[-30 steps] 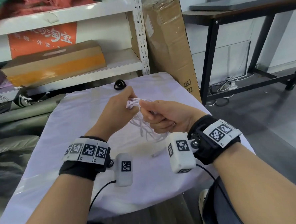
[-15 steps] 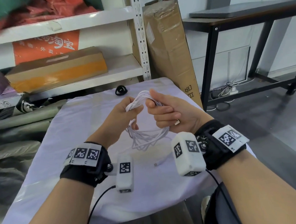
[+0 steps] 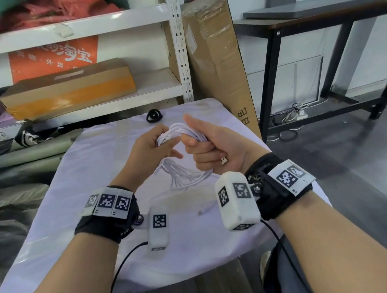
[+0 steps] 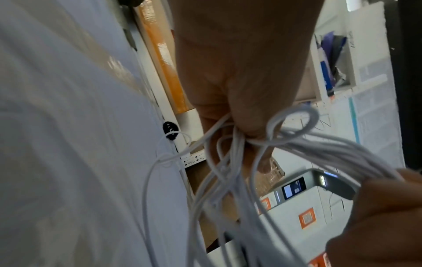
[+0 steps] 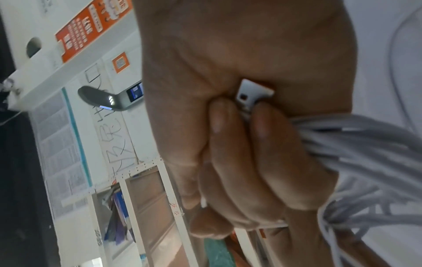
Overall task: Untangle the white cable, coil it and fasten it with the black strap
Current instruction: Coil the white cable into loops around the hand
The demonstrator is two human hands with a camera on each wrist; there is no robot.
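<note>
The white cable [image 3: 182, 133] is gathered into several loops held up between both hands above the table [image 3: 93, 157]. My right hand [image 3: 207, 146] grips the bundle with curled fingers, thumb raised; a white plug [image 3: 224, 160] pokes out by the palm, seen too as the plug [image 5: 252, 94] in the right wrist view. My left hand [image 3: 159, 145] pinches the loops at their top left, where the cable [image 4: 246, 144] crosses under its thumb. The cable's other end [image 3: 203, 211] lies on the cloth. The black strap [image 3: 154, 115] lies curled at the table's far edge.
White shelving [image 3: 112, 22] with a cardboard box [image 3: 69, 88] stands behind the table. A tall wrapped carton [image 3: 216, 61] leans at the far right corner. A black-framed desk [image 3: 316, 21] stands to the right over grey floor. Grey rolled material [image 3: 18, 157] lies at left.
Both hands have lifted the cable bundle higher and turned it, so the loops now arch over between the hands; the right thumb has come up off the bundle.
</note>
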